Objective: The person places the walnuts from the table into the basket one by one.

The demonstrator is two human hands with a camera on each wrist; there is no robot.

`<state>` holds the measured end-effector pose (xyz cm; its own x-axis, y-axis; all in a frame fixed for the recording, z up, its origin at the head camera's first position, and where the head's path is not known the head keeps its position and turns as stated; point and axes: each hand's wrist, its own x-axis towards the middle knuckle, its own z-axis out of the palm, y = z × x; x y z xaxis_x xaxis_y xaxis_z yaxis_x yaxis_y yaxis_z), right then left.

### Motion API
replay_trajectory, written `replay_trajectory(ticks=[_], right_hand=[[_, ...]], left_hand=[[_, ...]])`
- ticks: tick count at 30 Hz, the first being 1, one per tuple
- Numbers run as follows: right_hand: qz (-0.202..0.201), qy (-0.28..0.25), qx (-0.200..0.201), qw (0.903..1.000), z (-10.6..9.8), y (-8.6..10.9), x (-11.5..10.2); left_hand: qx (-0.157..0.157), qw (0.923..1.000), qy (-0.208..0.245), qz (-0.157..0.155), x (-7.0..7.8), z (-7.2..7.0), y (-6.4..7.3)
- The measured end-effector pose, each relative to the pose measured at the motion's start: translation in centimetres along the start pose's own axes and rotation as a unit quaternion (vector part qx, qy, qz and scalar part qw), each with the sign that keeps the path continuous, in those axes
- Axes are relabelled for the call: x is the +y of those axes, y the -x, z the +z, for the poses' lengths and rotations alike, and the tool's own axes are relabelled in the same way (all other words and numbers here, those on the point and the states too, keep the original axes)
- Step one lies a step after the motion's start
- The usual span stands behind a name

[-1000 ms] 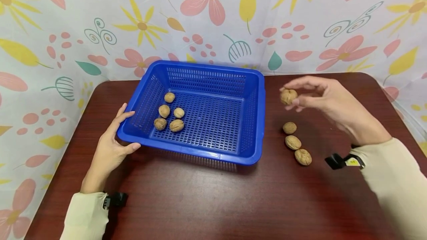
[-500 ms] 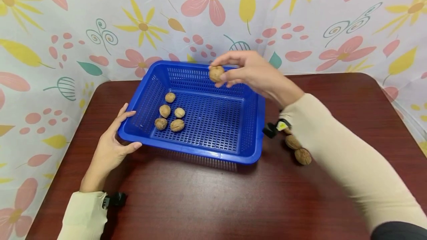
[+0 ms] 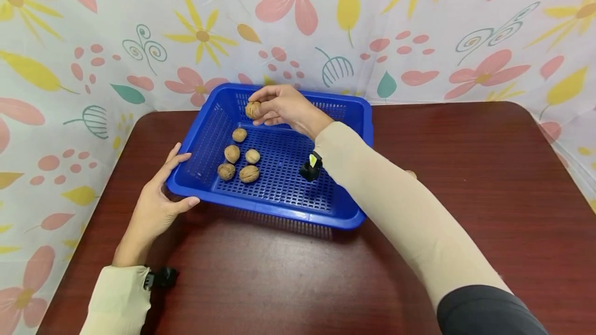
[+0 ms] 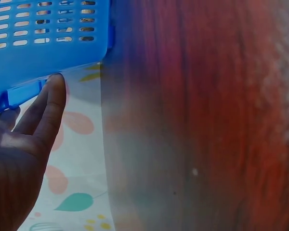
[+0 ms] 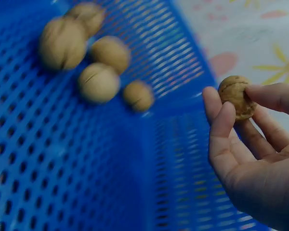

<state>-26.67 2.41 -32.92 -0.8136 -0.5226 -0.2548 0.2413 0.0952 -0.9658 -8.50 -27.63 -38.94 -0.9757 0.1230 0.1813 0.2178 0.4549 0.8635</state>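
A blue plastic basket (image 3: 293, 216) with slotted walls stands on the dark red table. My left hand (image 3: 155, 206) grips its near left corner, fingertips on the left rim and thumb at the front edge. In the left wrist view, the fingers (image 4: 53, 108) reach the rim from outside. My right hand (image 3: 288, 107) is over the back left part of the basket, pinching a walnut (image 3: 253, 110) between thumb and fingers. The right wrist view shows this walnut (image 5: 236, 96) at the fingertips. Several other walnuts (image 3: 249, 173) lie on the basket floor at the left.
Right of the basket, a sliver of a walnut (image 3: 411, 173) shows beside the right sleeve (image 3: 410, 211), which hides the walnuts seen there earlier. A white floral cloth (image 3: 298, 30) hangs behind the table (image 3: 279, 283).
My right hand has carried the walnut left from the table's right side, over the right wall, to the basket's back left. My left hand has stayed at the corner.
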Motion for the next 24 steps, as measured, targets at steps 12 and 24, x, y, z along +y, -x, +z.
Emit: replay_trajectory(ticks=[12,24], right_hand=[[0.096,0.048,-0.005,0.9942,0.3,-2.1,3.7],[0.073,0.124,-0.012,0.9895,1.3,-2.5,4.5]], left_hand=[[0.001,0.9999,-0.01,-0.006,-0.1,-0.2,0.0],[-0.001,1.0,-0.002,-0.003,-0.4,-0.1,-0.1]])
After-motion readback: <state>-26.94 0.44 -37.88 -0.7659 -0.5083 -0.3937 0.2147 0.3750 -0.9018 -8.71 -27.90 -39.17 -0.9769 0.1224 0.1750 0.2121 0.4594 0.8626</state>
